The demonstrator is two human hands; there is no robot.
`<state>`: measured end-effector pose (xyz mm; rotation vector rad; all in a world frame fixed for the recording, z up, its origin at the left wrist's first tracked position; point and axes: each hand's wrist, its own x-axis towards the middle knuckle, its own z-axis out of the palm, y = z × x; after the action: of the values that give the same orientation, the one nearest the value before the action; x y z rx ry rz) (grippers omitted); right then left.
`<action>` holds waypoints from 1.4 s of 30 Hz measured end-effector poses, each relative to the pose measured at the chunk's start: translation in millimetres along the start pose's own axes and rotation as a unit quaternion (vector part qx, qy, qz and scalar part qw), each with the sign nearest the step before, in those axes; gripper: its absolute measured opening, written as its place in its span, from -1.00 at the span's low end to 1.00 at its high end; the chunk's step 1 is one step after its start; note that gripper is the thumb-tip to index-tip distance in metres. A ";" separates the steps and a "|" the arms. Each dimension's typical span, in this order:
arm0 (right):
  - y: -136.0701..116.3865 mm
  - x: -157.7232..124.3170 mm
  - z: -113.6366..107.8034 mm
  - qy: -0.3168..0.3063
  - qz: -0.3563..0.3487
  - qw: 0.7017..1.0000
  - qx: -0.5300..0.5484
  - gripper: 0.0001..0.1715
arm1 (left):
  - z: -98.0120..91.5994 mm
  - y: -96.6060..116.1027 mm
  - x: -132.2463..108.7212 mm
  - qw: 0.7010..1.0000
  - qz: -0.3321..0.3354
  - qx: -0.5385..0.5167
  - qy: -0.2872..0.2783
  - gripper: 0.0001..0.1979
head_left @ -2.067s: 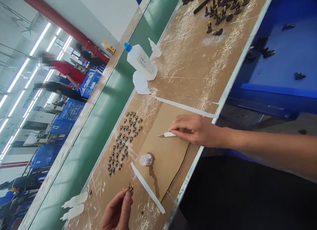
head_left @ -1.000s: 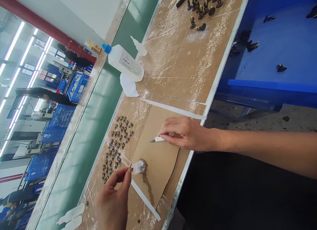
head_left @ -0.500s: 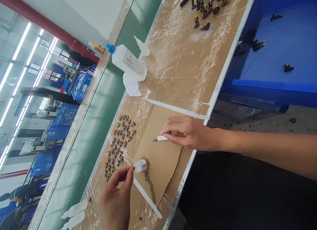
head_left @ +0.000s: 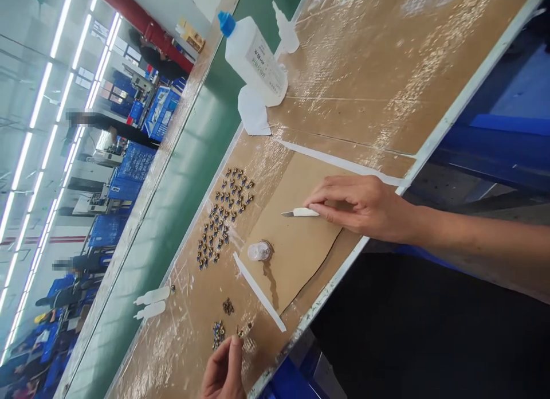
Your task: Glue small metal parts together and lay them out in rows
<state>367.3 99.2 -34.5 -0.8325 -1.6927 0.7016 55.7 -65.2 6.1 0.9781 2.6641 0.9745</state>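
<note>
My right hand [head_left: 365, 207] holds a craft knife [head_left: 305, 212] by its white handle, the blade pointing left above a brown cardboard sheet [head_left: 318, 181]. Thumb and forefinger of my left hand [head_left: 226, 367] are pinched on a small dark piece [head_left: 239, 332], too small to make out fully. Close by lie a cluster of small blue-and-gold figures [head_left: 219, 334] and a little pile of dark bits [head_left: 228, 306]. On the cardboard stands a small clear cup [head_left: 260, 250] with whitish contents, beside a dark wet streak [head_left: 271, 284]. Many similar small figures [head_left: 223, 212] stand spread out beyond the cardboard.
A large white bottle with a blue cap [head_left: 258, 61] stands at the back, near a small nozzle bottle [head_left: 287, 32] and white paper [head_left: 253, 112]. Two small bottles [head_left: 152, 296] lie at the left. White tape strips [head_left: 260, 293] edge the cardboard. People work in the background.
My left hand has moved from beside the cup down toward the small cluster of figures, still pinched. My right hand keeps the knife over the cardboard. The camera view has shifted.
</note>
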 end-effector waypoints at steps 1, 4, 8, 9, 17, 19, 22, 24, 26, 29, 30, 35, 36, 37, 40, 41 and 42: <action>0.1 -0.4 0.2 -0.002 0.002 1.000 0.000 -0.81 | 2.8 -4.2 -3.9 1.000 -0.017 -0.002 0.013 -0.69; 0.1 -1.3 -0.1 -0.003 0.007 1.000 -0.002 -0.82 | 9.9 -6.6 -10.9 0.997 -0.055 -0.018 0.049 -0.67; -1.6 -1.1 -1.2 -0.002 0.013 1.000 -0.003 -0.82 | 13.0 -0.1 -9.0 0.995 -0.079 -0.046 0.050 -0.66; -2.1 -0.9 -1.4 -0.002 0.016 1.000 -0.004 -0.83 | 12.8 2.3 -7.9 0.994 -0.088 -0.049 0.047 -0.66; -3.0 -0.8 -1.7 -0.011 0.024 1.000 -0.011 -0.83 | 14.6 30.0 -13.4 0.991 -0.105 -0.047 0.073 -0.75; -2.8 -0.8 -1.7 -0.011 0.024 1.000 -0.011 -0.82 | 15.1 32.9 -14.6 0.991 -0.105 -0.036 0.073 -0.74; -2.4 -0.5 -1.7 -0.009 0.023 1.000 -0.010 -0.82 | 14.7 32.3 -13.8 0.990 -0.117 -0.037 0.064 -0.71; -2.5 -0.1 -1.7 -0.008 0.021 1.000 -0.010 -0.82 | 14.0 31.2 -12.8 0.990 -0.123 -0.040 0.058 -0.69; -2.8 0.3 -1.8 -0.007 0.019 1.000 -0.011 -0.82 | 13.1 31.4 -12.3 0.990 -0.126 -0.030 0.052 -0.69; -3.1 0.7 -1.8 -0.004 0.017 1.000 -0.014 -0.82 | 11.8 33.0 -12.1 0.991 -0.122 -0.010 0.045 -0.69; -3.0 0.6 -1.7 -0.004 0.017 1.000 -0.015 -0.82 | 11.4 33.2 -12.0 0.992 -0.121 -0.005 0.043 -0.68; -2.0 -0.8 -1.5 -0.003 0.021 1.000 -0.021 -0.83 | 9.8 29.2 -10.1 0.993 -0.117 0.012 0.023 -0.65; -1.9 -1.2 -1.6 -0.003 0.021 1.000 -0.021 -0.83 | 9.5 28.4 -9.8 0.993 -0.116 0.014 0.021 -0.65; -1.9 -1.5 -1.8 -0.003 0.022 1.000 -0.021 -0.83 | 9.4 27.8 -9.5 0.993 -0.117 0.017 0.021 -0.65; -2.1 -2.3 -2.6 -0.006 0.025 0.999 -0.019 -0.83 | 9.2 26.9 -8.8 0.992 -0.119 0.029 0.024 -0.66; -2.1 -2.3 -2.9 -0.007 0.026 0.999 -0.017 -0.83 | 9.3 26.2 -8.5 0.992 -0.118 0.030 0.025 -0.65; -2.2 -2.3 -3.2 -0.007 0.026 0.999 -0.017 -0.83 | 9.4 25.2 -8.0 0.993 -0.115 0.029 0.026 -0.65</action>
<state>370.4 96.2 -33.2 -0.9004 -1.7054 0.7163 78.4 -50.6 13.7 0.6430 2.7836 0.8871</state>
